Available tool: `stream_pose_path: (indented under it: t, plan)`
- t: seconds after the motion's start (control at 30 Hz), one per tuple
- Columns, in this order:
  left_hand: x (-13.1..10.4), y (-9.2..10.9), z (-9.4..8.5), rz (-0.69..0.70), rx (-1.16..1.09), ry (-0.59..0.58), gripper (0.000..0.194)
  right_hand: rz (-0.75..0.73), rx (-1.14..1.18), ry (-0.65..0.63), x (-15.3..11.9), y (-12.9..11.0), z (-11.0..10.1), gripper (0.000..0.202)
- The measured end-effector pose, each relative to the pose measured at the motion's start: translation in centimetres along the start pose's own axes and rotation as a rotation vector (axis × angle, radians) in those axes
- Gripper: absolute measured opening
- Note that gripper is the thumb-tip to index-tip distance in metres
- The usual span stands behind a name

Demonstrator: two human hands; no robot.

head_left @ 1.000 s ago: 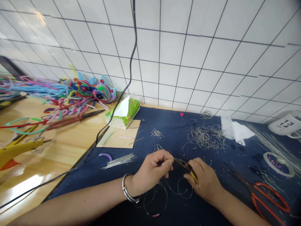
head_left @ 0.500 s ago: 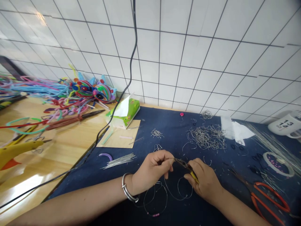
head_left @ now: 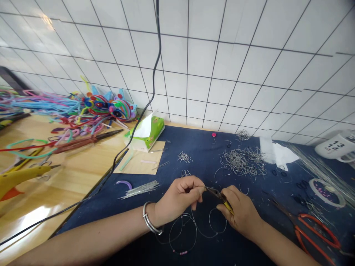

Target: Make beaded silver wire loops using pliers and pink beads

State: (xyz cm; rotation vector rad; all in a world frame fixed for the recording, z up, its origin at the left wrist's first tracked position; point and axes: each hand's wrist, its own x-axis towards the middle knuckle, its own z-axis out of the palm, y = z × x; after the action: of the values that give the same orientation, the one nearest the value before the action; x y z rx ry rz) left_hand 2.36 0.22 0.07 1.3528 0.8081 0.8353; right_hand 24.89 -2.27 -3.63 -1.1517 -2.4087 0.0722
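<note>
My left hand [head_left: 181, 197] is closed, thumb and forefinger pinching a thin metal wire. Long-nosed pliers [head_left: 227, 206] with yellow handles are gripped in my right hand [head_left: 240, 212], and their tips meet the wire at my left fingertips. Below my hands, thin wire loops [head_left: 196, 236] hang or lie over the dark blue cloth [head_left: 130, 244]; I cannot tell how they join the pinched end. Several small pink beads [head_left: 183, 253] sit on the lowest loop. A silver bangle [head_left: 149, 218] circles my left wrist.
Tangled wire pieces [head_left: 244, 161] lie beyond my right hand, orange-handled scissors [head_left: 317, 234] at right. Straight wires [head_left: 142, 188] and a green tissue pack [head_left: 146, 135] are left of centre. A black cable [head_left: 154, 79] crosses to a yellow glue gun's side [head_left: 24, 177].
Almost nothing differs. The view shifts very slightly, and the hanging wire loops move a little to the left; both hands keep their hold.
</note>
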Motion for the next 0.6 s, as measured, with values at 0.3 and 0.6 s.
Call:
stream_pose_path:
  t: [0.3, 0.6]
  plan:
    - [0.11, -0.29, 0.00, -0.010, -0.002, 0.022, 0.014, 0.012, -0.022, 0.004, 0.02, 0.14, 0.03, 0.030]
    - [0.06, -0.10, 0.08, -0.047, -0.071, -0.009, 0.016, -0.001, 0.004, -0.009, -0.20, 0.10, 0.31, 0.027]
